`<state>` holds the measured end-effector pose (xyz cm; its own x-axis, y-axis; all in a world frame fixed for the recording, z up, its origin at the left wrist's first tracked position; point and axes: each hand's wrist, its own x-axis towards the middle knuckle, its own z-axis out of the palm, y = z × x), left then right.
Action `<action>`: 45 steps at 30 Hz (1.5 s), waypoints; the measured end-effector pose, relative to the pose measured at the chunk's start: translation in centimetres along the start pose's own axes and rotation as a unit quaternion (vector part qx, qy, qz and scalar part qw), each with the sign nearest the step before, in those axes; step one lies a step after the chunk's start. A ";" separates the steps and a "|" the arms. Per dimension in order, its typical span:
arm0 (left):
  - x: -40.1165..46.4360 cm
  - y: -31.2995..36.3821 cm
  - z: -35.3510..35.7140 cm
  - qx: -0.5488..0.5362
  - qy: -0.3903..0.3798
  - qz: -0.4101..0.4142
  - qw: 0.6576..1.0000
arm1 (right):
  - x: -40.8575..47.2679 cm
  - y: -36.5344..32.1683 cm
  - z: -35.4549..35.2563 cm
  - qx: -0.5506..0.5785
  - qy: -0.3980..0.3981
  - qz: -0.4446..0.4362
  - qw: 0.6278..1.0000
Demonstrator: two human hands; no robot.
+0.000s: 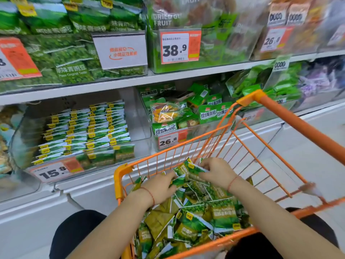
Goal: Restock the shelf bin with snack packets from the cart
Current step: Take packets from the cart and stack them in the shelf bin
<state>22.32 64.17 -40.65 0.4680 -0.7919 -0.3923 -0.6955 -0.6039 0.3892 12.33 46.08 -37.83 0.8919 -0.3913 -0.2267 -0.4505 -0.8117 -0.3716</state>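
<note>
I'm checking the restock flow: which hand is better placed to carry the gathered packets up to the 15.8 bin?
Left, probably. The left hand is nearer the 15.8 bin, which lies up and left of the cart. The right hand would have to cross over. Both grip the same packets.

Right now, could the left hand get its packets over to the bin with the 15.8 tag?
Probably yes. The left hand grips packets above the cart rim, and the open-fronted bin sits just up and left, nothing between.
</note>
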 end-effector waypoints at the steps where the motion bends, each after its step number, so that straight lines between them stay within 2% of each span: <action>1: -0.1 0.0 0.0 -0.004 -0.009 -0.004 1.000 | -0.1 0.2 -0.5 0.045 0.024 0.005 0.999; 3: -0.1 0.3 -0.3 -0.068 0.003 -0.015 0.998 | -0.1 0.6 -0.9 0.119 0.053 0.014 0.991; 5: -0.2 1.0 -1.0 -0.205 0.039 -0.024 0.978 | -0.3 0.6 -1.2 0.215 0.067 0.025 0.974; 6: -0.2 1.3 -1.4 -0.301 0.040 -0.032 0.952 | -0.3 0.6 -1.3 0.260 0.076 0.033 0.962; 8: -0.4 1.8 -2.2 -0.491 0.000 -0.058 0.869 | -0.1 0.6 -1.4 0.347 0.094 0.058 0.931; 9: -0.5 1.9 -2.5 -0.544 -0.020 -0.066 0.836 | -0.1 0.5 -1.6 0.388 0.098 0.071 0.914; 10: -0.7 1.9 -2.6 -0.570 -0.031 -0.065 0.819 | 0.0 0.5 -1.6 0.418 0.097 0.083 0.900; 12: -0.8 1.8 -2.6 -0.583 -0.034 -0.042 0.811 | -0.1 0.4 -1.5 0.447 0.091 0.098 0.885; 17: -0.4 1.1 -2.0 -0.606 -0.010 0.019 0.795 | -0.9 -1.2 -1.8 0.413 0.081 0.074 0.904; 19: 0.0 0.8 -1.9 -0.584 0.012 0.000 0.812 | -0.8 -1.3 -1.3 0.408 0.043 0.077 0.909; 21: 0.1 0.9 -1.7 -0.510 0.029 -0.021 0.859 | -0.5 -1.0 -0.6 0.386 0.014 0.080 0.919; 24: 0.0 1.4 -0.7 -0.414 0.007 0.025 0.910 | 0.4 0.0 -0.1 0.362 0.020 0.106 0.926; 25: 0.0 1.6 -0.3 -0.360 -0.012 0.047 0.932 | 0.5 0.3 0.0 0.361 0.030 0.113 0.925; 27: 0.3 2.1 0.2 -0.154 -0.043 0.086 0.983 | 0.7 0.8 0.0 0.368 0.048 0.127 0.920; 28: 0.6 2.4 0.2 -0.052 -0.053 0.104 0.992 | 0.8 1.0 0.0 0.371 0.055 0.131 0.918; 29: 1.0 2.8 0.1 0.015 -0.054 0.118 0.991 | 0.9 1.0 -0.1 0.369 0.060 0.134 0.918; 31: 1.9 3.9 0.2 0.059 -0.068 0.125 0.988 | 0.7 0.8 -0.3 0.357 0.066 0.142 0.921; 40: 4.5 6.1 3.4 0.079 -0.143 0.079 0.983 | -0.2 0.6 -1.3 0.379 0.092 0.160 0.907; 45: 4.0 6.2 2.1 0.071 -0.140 0.060 0.986 | -0.1 0.6 -1.4 0.365 0.101 0.143 0.915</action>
<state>18.72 57.39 -41.56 0.2236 -0.7884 -0.5731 -0.8147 -0.4740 0.3342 12.07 45.02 -36.77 0.6897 -0.6742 -0.2641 -0.5060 -0.1879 -0.8418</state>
